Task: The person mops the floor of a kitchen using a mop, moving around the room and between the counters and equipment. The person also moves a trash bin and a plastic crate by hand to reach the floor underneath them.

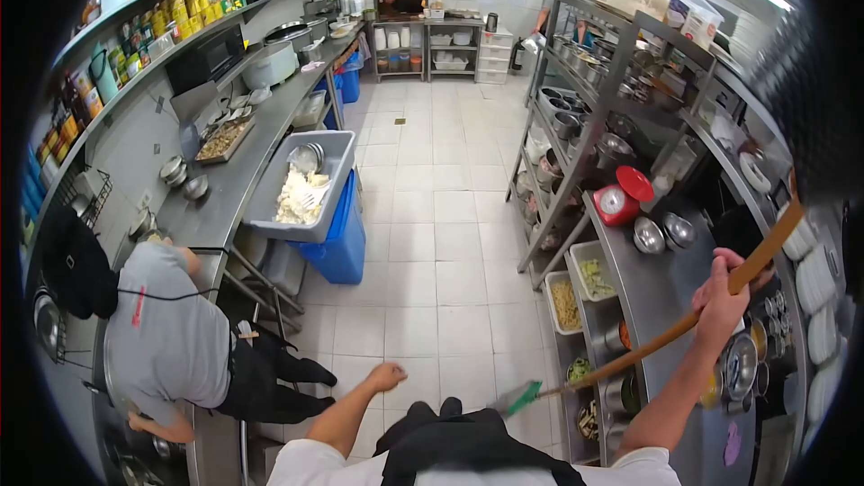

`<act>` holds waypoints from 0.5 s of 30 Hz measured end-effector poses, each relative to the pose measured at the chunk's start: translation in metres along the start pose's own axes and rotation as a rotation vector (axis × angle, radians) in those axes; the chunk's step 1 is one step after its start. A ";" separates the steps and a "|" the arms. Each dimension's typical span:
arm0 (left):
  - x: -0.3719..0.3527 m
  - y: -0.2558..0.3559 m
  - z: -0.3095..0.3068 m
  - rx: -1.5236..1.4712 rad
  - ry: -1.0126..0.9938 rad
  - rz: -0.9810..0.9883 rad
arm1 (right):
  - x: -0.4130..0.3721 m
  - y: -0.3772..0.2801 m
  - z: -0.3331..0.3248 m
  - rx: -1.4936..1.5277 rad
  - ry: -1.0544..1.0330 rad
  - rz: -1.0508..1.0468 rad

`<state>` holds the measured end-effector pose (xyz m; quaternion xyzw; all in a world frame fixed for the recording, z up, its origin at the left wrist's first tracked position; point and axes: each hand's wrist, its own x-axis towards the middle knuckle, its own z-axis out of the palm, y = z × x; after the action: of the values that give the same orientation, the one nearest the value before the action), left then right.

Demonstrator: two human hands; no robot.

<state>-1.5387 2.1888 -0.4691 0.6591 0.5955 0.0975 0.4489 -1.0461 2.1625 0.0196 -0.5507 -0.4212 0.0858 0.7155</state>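
My right hand (720, 297) is wrapped around the wooden handle of a broom (657, 339). The handle slants down to the left, ending in a green head (524, 398) low near my legs, beside the right-hand counter. Part of the broom's upper end is lost against a dark blurred shape at the right edge. My left hand (387, 377) hangs out in front of me over the tiled floor (463, 292). Its fingers are curled in a loose fist, and I see nothing in them.
On the left, a co-worker (171, 328) bends over the steel counter (202, 220). A grey tub (345, 157) with white food rests on a blue bin (342, 243). To the right stand a metal rack (585, 148), a red scale (616, 205), and food trays (565, 304) under the counter.
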 end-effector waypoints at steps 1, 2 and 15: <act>-0.009 -0.021 0.010 0.029 -0.013 -0.043 | 0.015 0.001 0.013 0.003 -0.009 -0.001; -0.022 -0.046 0.019 0.052 -0.063 -0.141 | 0.029 0.003 0.026 0.056 0.028 -0.074; 0.029 -0.191 -0.015 0.059 0.083 0.360 | 0.154 0.104 0.225 0.190 0.208 -0.325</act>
<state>-1.6745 2.1995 -0.6073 0.7633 0.4886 0.1857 0.3797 -1.0707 2.4528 0.0172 -0.4115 -0.4186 -0.0486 0.8081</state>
